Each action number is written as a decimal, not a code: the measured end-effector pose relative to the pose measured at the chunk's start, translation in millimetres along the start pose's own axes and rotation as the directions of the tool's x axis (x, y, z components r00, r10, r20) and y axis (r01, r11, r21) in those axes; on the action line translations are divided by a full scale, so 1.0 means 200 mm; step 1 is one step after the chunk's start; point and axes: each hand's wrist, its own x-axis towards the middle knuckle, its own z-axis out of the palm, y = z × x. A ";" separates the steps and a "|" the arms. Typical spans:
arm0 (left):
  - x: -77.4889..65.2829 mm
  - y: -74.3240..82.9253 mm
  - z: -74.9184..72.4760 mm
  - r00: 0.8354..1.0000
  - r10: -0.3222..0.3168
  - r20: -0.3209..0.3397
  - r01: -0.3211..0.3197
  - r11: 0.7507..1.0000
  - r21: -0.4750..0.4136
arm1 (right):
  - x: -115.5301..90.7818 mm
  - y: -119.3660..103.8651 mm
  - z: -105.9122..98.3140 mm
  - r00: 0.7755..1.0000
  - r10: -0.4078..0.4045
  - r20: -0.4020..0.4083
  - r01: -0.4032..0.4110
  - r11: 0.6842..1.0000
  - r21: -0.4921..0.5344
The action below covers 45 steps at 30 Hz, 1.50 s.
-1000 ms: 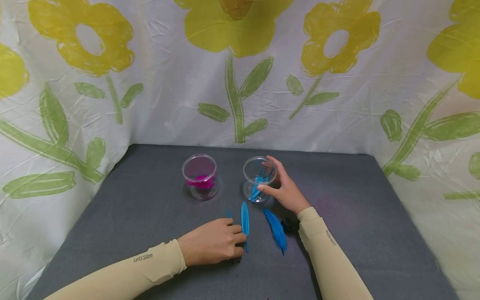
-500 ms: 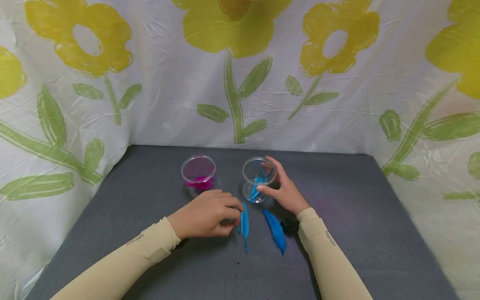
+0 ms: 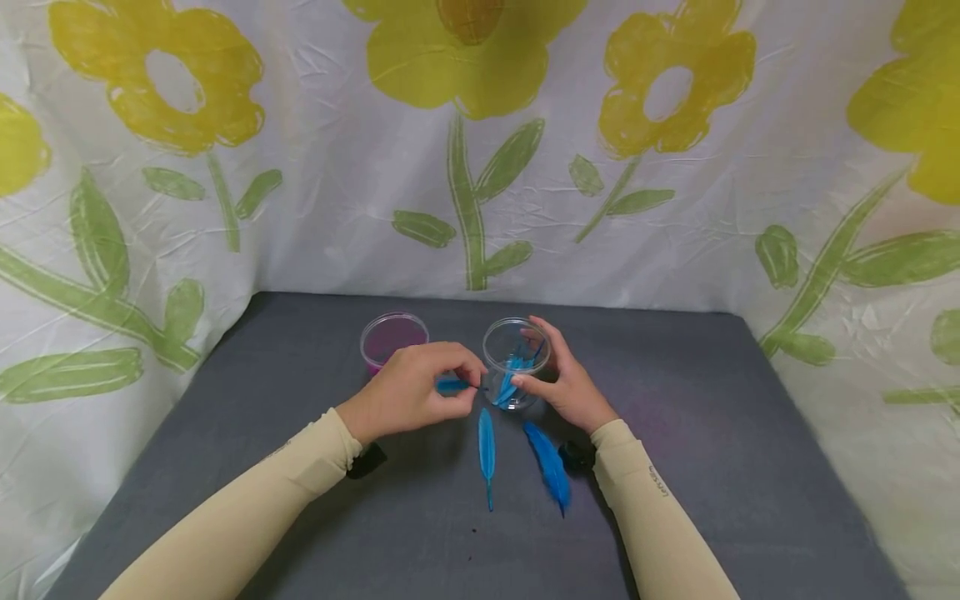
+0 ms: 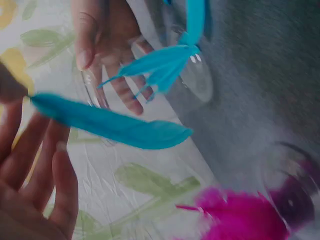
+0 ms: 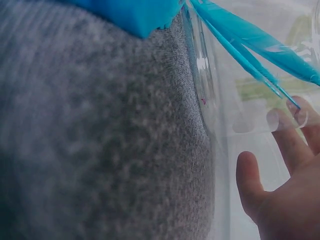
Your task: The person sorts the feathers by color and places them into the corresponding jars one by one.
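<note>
My left hand (image 3: 416, 390) pinches a blue feather (image 4: 110, 122) by its quill, between thumb and fingertips. In the head view it is just left of the right-hand clear plastic jar (image 3: 516, 369), with the quill end toward that jar. Several blue feathers (image 3: 513, 379) stand inside this jar. Around its right side curve the fingers and thumb of my right hand (image 3: 572, 387), gripping it. Two more blue feathers lie on the dark table: a slim one (image 3: 487, 446) below the jar and a fluffier one (image 3: 548, 467) nearer the right wrist.
A second clear jar (image 3: 393, 315), partly hidden behind my left hand, holds bright pink feathers (image 4: 240, 215). Tiny dark specks lie on the grey tabletop (image 3: 660, 517). A white curtain (image 3: 337, 233) with yellow flowers hangs behind the table.
My left hand has lifted a blue feather off the table and moved up, away from me, to beside the right-hand jar. My right hand keeps its grip on that jar.
</note>
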 end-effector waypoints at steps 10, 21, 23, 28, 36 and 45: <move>0.14 0.00 -0.02 0.971 -0.210 -0.111 0.189 0.966 -0.178 | -0.01 -0.02 0.00 1.000 -0.012 -0.006 0.012 1.000 0.005; 0.25 0.05 -0.06 0.961 -0.241 -0.138 0.201 0.946 -0.255 | 0.00 -0.01 0.00 1.000 0.004 -0.002 -0.004 1.000 0.017; 0.27 0.05 -0.06 0.960 -0.242 -0.139 0.200 0.944 -0.261 | 0.00 -0.01 -0.01 1.000 0.001 -0.002 -0.001 1.000 0.018; 0.32 0.06 -0.06 0.952 -0.260 -0.164 0.207 0.936 -0.286 | 0.00 0.00 -0.01 1.000 -0.004 -0.001 0.004 1.000 0.018; 0.38 0.03 -0.05 0.929 -0.283 -0.237 0.184 0.912 -0.367 | 0.00 0.00 -0.01 1.000 0.002 -0.007 -0.002 1.000 0.016; 0.38 -0.01 0.02 0.935 -0.290 -0.205 0.204 0.911 -0.358 | -0.01 0.00 -0.01 1.000 0.005 0.002 -0.005 1.000 0.021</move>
